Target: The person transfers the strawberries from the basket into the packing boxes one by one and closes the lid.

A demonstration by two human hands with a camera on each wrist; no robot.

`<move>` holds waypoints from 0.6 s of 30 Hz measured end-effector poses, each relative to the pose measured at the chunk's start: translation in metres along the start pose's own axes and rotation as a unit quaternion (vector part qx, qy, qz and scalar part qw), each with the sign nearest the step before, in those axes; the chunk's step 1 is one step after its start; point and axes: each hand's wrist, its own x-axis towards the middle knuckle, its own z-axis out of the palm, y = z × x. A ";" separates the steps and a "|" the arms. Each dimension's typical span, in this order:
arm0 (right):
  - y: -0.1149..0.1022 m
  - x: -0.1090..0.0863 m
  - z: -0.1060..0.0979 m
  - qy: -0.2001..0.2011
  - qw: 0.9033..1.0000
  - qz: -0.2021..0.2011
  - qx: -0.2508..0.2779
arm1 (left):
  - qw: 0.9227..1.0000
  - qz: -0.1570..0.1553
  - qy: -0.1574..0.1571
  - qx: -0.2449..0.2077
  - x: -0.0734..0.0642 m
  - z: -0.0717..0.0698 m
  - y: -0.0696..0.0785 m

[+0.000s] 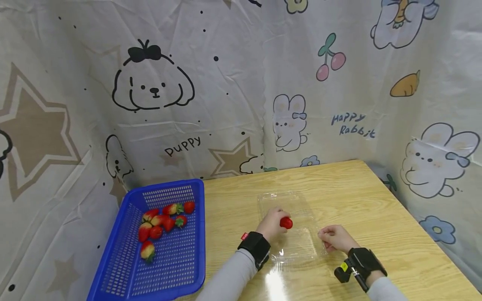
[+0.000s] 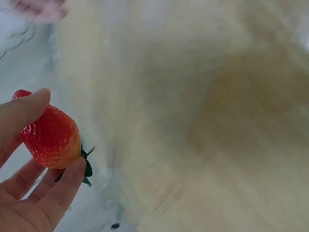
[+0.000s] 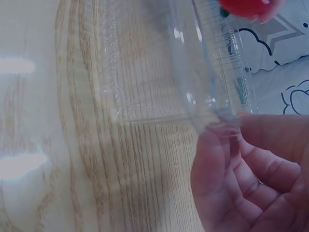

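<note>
A red strawberry with a pale end and green leaves is pinched between the thumb and fingers of my left hand. In the head view that hand is over a clear plastic box, which lies unfolded on the table. My right hand pinches the box's right edge between thumb and fingers, as the right wrist view also shows. From the frames I cannot tell whether the strawberry touches the plastic.
At the left stands a blue plastic basket with several strawberries in it. The wooden table ends at a printed cloth behind and to the right.
</note>
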 end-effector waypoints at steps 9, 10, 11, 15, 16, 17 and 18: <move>0.000 0.001 0.001 0.007 1.000 -0.001 -0.008 | 0.991 0.058 -0.012 0.121 -0.013 0.025 0.006; 0.000 0.001 0.001 0.006 1.000 -0.002 -0.009 | 0.990 0.056 -0.017 0.125 -0.014 0.027 0.007; 0.000 0.000 0.002 0.006 1.000 -0.002 -0.008 | 0.990 0.055 -0.023 0.129 -0.016 0.027 0.007; -0.001 -0.001 0.002 0.006 1.000 0.000 -0.002 | 0.986 0.037 -0.055 0.151 -0.021 0.030 0.008; -0.002 -0.002 0.003 0.004 1.000 -0.002 -0.003 | 0.984 0.037 -0.060 0.162 -0.022 0.030 0.008; -0.002 -0.002 0.003 0.005 1.000 -0.001 -0.001 | 0.983 0.035 -0.064 0.169 -0.023 0.031 0.007; -0.003 -0.002 0.003 0.006 1.000 0.000 -0.001 | 0.981 0.032 -0.067 0.177 -0.024 0.032 0.006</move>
